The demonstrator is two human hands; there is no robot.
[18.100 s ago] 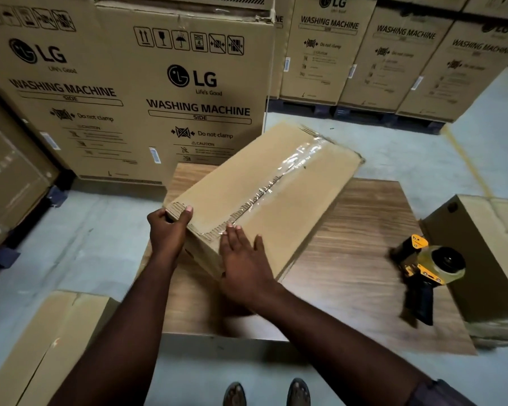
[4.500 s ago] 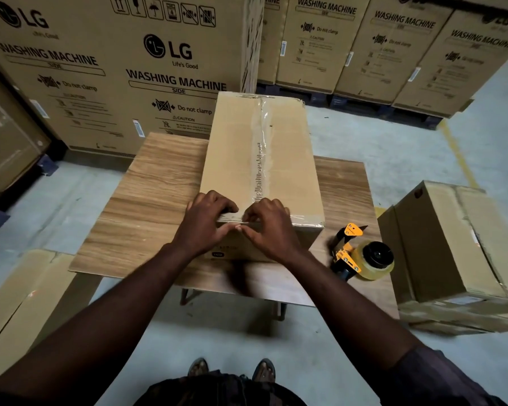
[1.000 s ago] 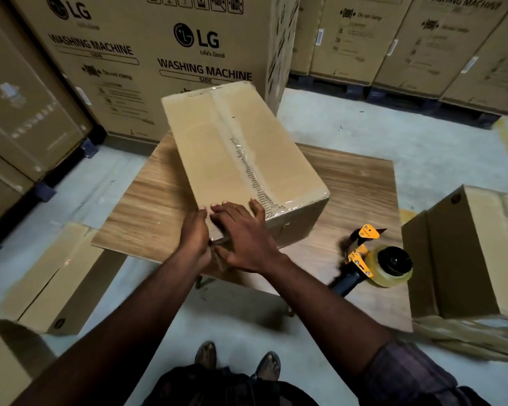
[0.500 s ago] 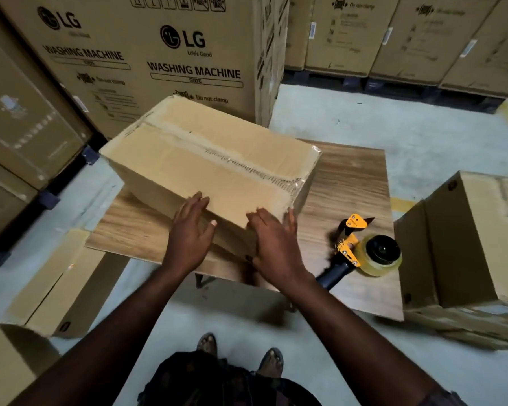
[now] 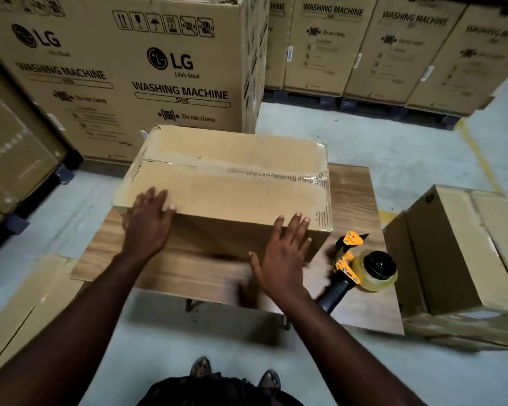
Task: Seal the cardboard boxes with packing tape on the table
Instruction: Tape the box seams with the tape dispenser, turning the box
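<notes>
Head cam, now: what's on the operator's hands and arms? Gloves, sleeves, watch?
Nothing worn that shows. No gloves on the left hand or right hand, and no rings, watch or wristband visible. The forearms are uncovered to the frame edge, with no sleeve cuff in view. Slight motion blur could hide small items.

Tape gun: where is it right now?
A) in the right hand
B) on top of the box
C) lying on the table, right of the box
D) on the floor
C: the tape gun lies on the table to the right of the box, and the right hand is at the box's near side with straight fingers, not on the gun.
</notes>
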